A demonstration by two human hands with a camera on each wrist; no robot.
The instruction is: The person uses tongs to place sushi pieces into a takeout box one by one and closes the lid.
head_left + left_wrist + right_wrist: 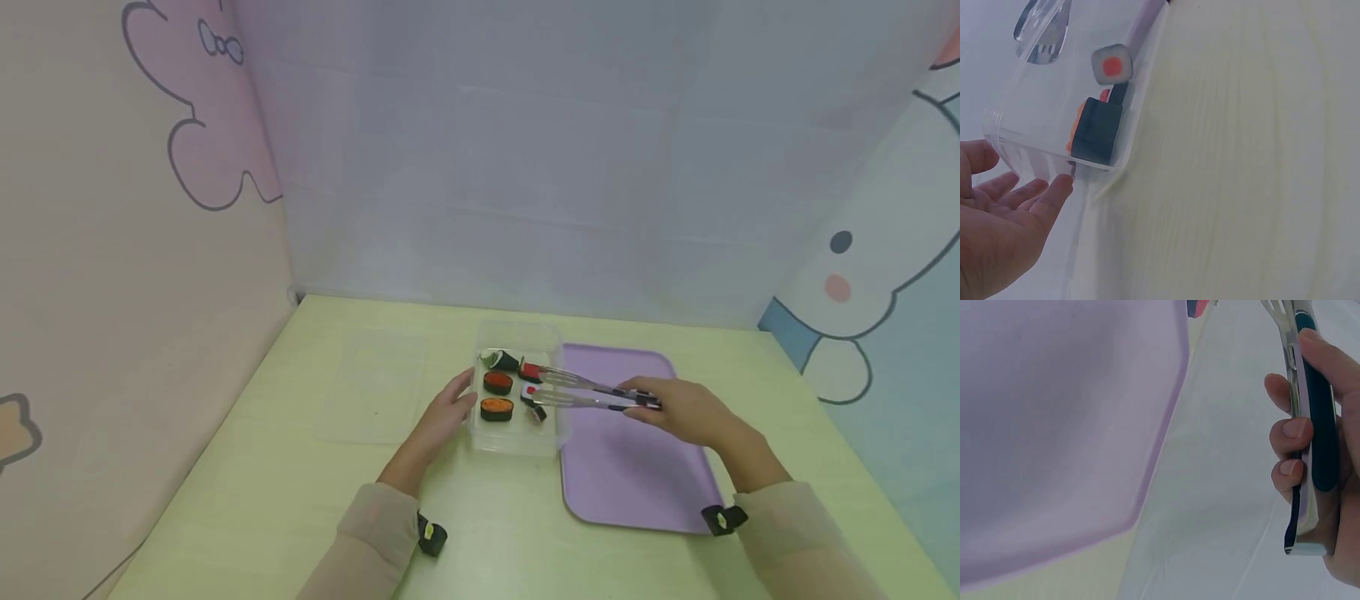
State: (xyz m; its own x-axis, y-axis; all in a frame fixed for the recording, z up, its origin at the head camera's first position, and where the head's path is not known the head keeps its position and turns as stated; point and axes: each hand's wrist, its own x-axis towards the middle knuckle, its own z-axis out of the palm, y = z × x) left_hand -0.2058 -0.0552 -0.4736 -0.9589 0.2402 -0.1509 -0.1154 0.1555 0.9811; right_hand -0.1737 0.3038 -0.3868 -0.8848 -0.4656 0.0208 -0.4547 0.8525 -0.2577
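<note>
A clear plastic box [517, 442] holds several toy sushi pieces, among them an orange-topped piece [497, 409], a red-topped piece [497, 382] and a dark-wrapped roll [502, 361]. My left hand [444, 417] rests at the box's left wall, fingers loosely bent against its outside. With my right hand [686, 410] I grip metal tongs [573, 401] by their dark handles [1321, 425]. The tongs' tips reach into the box, near another red-topped piece [529, 372] and a white roll with a red centre [528, 391]; I cannot tell whether they pinch either.
Right of the box lies a purple tray [637, 483], beneath the tongs and my right hand. A flat transparent sheet, like a lid [375, 387], lies on the pale table [255, 467] to the left. A curtain wall [525, 208] stands behind the table.
</note>
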